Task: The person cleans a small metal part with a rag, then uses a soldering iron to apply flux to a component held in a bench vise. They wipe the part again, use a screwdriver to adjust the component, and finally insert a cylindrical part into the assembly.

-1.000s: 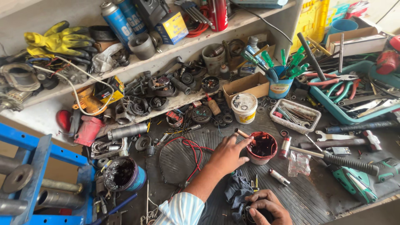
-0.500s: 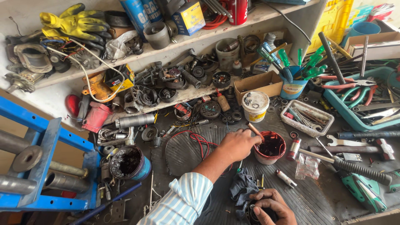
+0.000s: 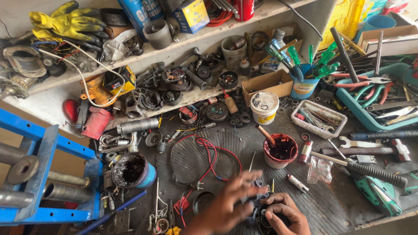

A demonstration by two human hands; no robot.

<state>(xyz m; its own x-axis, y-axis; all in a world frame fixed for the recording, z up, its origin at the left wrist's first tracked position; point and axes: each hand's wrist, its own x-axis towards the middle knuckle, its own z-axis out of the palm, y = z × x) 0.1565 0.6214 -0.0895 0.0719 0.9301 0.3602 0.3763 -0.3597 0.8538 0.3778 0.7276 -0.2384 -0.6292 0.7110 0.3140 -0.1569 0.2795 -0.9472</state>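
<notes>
At the bench's near edge, the right hand (image 3: 283, 215) grips a round dark motor part (image 3: 264, 219) upright. The blurred left hand (image 3: 233, 202), fingers spread and holding nothing, touches it from the left. The red paint pot (image 3: 281, 150) stands beyond, up and right.

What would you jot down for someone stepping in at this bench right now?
Left hand: open, fingers spread, blurred, touching the dark round part.
Right hand: curled around that part from below, with a blue-grey cloth.
Nearby: red pot of dark liquid with a brush standing in it, beyond the hands; red wires on the ribbed mat.
Done or left: cannot tell from this view.
</notes>
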